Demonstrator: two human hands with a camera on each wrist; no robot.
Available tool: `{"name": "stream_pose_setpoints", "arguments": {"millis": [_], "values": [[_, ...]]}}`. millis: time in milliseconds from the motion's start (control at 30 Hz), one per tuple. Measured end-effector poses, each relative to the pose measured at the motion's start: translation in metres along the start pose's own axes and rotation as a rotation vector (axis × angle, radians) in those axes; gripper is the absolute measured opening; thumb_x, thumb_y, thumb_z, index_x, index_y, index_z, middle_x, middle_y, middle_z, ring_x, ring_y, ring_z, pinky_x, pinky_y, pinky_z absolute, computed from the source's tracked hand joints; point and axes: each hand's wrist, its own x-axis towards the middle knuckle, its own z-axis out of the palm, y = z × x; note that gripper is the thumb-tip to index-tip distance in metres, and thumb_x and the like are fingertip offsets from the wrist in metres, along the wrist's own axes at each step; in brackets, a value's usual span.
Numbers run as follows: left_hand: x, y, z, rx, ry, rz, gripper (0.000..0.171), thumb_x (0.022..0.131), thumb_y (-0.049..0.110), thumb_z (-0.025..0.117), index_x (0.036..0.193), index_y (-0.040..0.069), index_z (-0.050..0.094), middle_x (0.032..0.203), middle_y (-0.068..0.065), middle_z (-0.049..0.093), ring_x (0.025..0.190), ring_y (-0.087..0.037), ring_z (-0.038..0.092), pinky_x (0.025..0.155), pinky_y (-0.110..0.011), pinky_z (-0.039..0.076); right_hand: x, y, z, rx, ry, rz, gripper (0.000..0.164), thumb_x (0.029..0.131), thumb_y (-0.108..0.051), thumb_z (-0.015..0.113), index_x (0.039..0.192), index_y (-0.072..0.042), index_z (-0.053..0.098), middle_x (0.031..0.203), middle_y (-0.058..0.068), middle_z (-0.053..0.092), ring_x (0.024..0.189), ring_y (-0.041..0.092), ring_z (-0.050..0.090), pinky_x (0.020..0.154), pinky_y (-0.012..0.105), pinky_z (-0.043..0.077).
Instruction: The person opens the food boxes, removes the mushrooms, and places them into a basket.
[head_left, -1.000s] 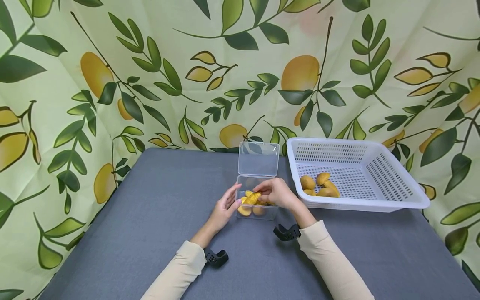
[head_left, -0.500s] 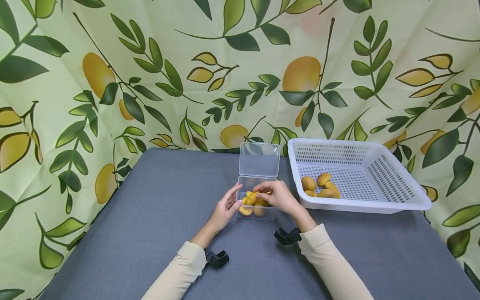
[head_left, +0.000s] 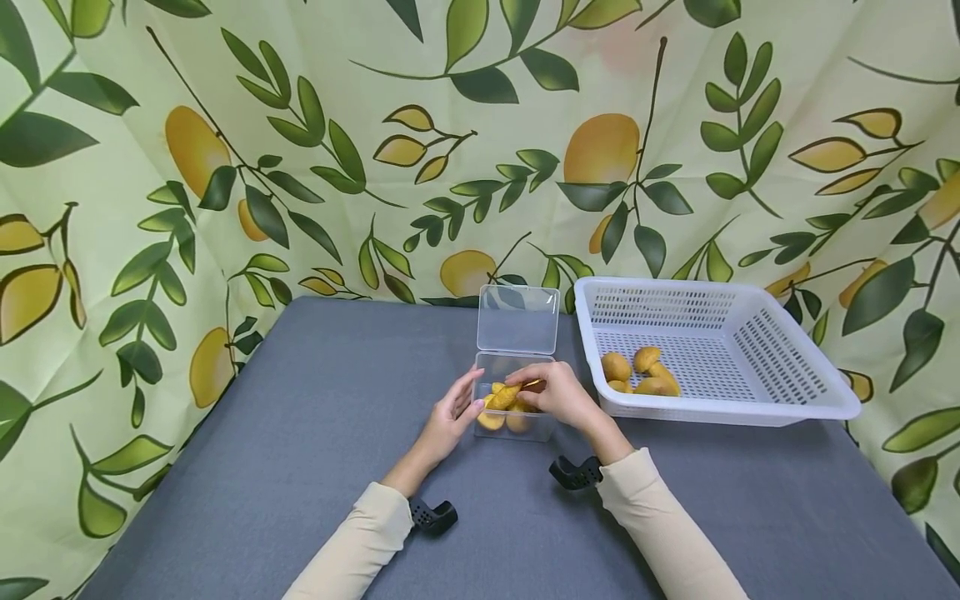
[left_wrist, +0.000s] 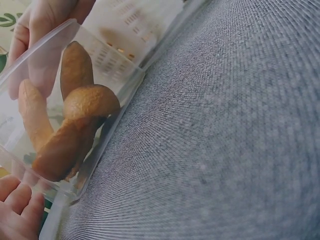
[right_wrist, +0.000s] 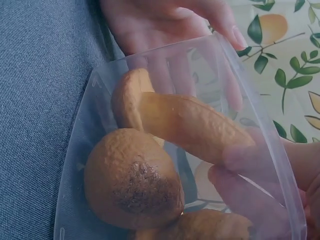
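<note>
From the head camera, we see a person's right hand (head_left: pixel 557 390) pinching a yellow-brown mushroom (head_left: pixel 507 395) between thumb and fingertips, over the inside of a clear plastic box (head_left: pixel 540 432). The left hand (head_left: pixel 453 410) rests against the box's left side, fingers extended, thumb near the front corner. More mushrooms (head_left: pixel 492 422) lie inside the box, beneath the one being held. The transparent lid (head_left: pixel 517 321) stands raised at the back. To the right, a white basket (head_left: pixel 750 408) holds a small cluster of other mushrooms (head_left: pixel 656 385) in its near left corner. All sit on a grey-covered table (head_left: pixel 360 383) before a cloth (head_left: pixel 300 225) printed with leaves and fruit. Both arms wear cream sleeves (head_left: pixel 660 517) and black wrist mounts (head_left: pixel 433 517).

From the left wrist, we look through the box wall at several mushrooms leaning together, with the right hand's fingers reaching down behind the plastic at upper left. Part of the left hand shows at the lower left edge; we cannot tell its full grip here.

From the right wrist, we see thumb and finger closed on the mushroom's stem end, its cap tilted toward the far wall. A rounded cap with a dark patch (right_wrist: pixel 142 185) sits just beside it, and the left hand's fingers spread behind the clear wall.
</note>
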Motion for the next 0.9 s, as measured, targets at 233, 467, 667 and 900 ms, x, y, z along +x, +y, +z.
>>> {"name": "stream_pose_setpoints", "arguments": {"millis": [233, 467, 667, 900], "values": [[0.002, -0.001, 0.001, -0.012, -0.003, 0.015, 0.047, 0.092, -0.001, 0.048, 0.137, -0.003, 0.036, 0.149, -0.028, 0.026, 0.138, -0.038, 0.030, 0.113, -0.048, 0.027, -0.003, -0.003, -0.006, 0.012, 0.041, -0.009, 0.020, 0.077, 0.002, 0.068, 0.095, -0.004, 0.072, 0.098, 0.014, 0.073, 0.089, 0.025, 0.070, 0.072, 0.025, 0.060], [0.001, -0.003, 0.001, -0.011, 0.005, 0.036, 0.048, 0.093, 0.007, 0.050, 0.138, 0.003, 0.038, 0.150, -0.026, 0.027, 0.138, -0.035, 0.031, 0.113, -0.044, 0.028, -0.005, -0.005, -0.013, 0.000, 0.059, 0.030, 0.020, 0.080, -0.003, 0.068, 0.100, -0.004, 0.071, 0.098, 0.014, 0.073, 0.087, 0.024, 0.069, 0.072, 0.024, 0.060], [0.000, -0.003, 0.000, -0.001, 0.017, 0.035, 0.048, 0.092, 0.004, 0.051, 0.138, 0.000, 0.038, 0.149, -0.025, 0.029, 0.138, -0.036, 0.031, 0.113, -0.044, 0.028, -0.010, -0.006, -0.017, 0.025, 0.093, 0.068, 0.022, 0.081, -0.004, 0.067, 0.102, -0.005, 0.070, 0.101, 0.015, 0.072, 0.087, 0.023, 0.069, 0.073, 0.026, 0.060], [-0.001, -0.004, 0.001, -0.021, 0.021, 0.020, 0.049, 0.091, 0.002, 0.050, 0.138, 0.000, 0.037, 0.149, -0.025, 0.029, 0.138, -0.036, 0.030, 0.113, -0.046, 0.028, -0.015, -0.007, -0.025, 0.036, 0.166, 0.095, 0.022, 0.079, -0.006, 0.070, 0.100, -0.004, 0.071, 0.099, 0.015, 0.072, 0.077, 0.015, 0.069, 0.066, 0.017, 0.058]]}}
